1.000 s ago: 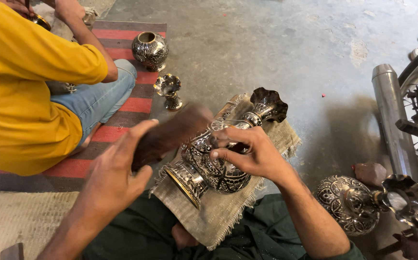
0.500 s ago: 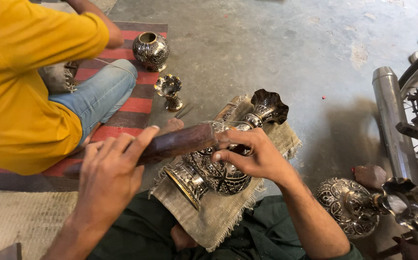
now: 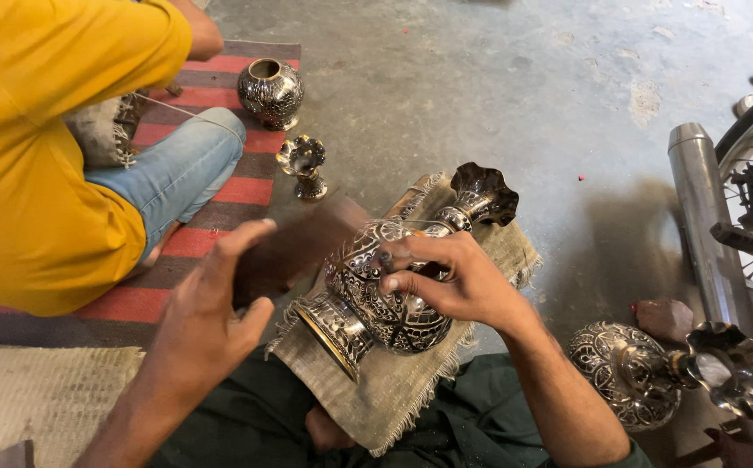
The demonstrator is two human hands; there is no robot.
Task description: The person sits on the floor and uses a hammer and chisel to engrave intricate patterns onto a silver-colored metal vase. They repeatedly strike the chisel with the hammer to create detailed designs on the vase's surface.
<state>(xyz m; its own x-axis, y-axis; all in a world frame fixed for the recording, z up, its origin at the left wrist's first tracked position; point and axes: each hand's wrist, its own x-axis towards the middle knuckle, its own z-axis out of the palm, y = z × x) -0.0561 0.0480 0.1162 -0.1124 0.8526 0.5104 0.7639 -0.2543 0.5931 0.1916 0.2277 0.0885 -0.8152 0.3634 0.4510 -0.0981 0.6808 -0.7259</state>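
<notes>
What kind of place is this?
Probably a metalcraft workshop on a floor: an engraved metal vase lies on burlap cloth, more vases stand nearby, and another worker sits alongside.

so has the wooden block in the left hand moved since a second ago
Yes. The wooden block in the left hand has swung down and left, off the engraved vase body, toward the striped rug. It is motion-blurred.

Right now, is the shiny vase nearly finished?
Much of the engraved metal vase already carries pattern. In hand: the right hand steadies it on the burlap cloth while the left hand swings a blurred wooden mallet. What remains cannot be told.
</notes>
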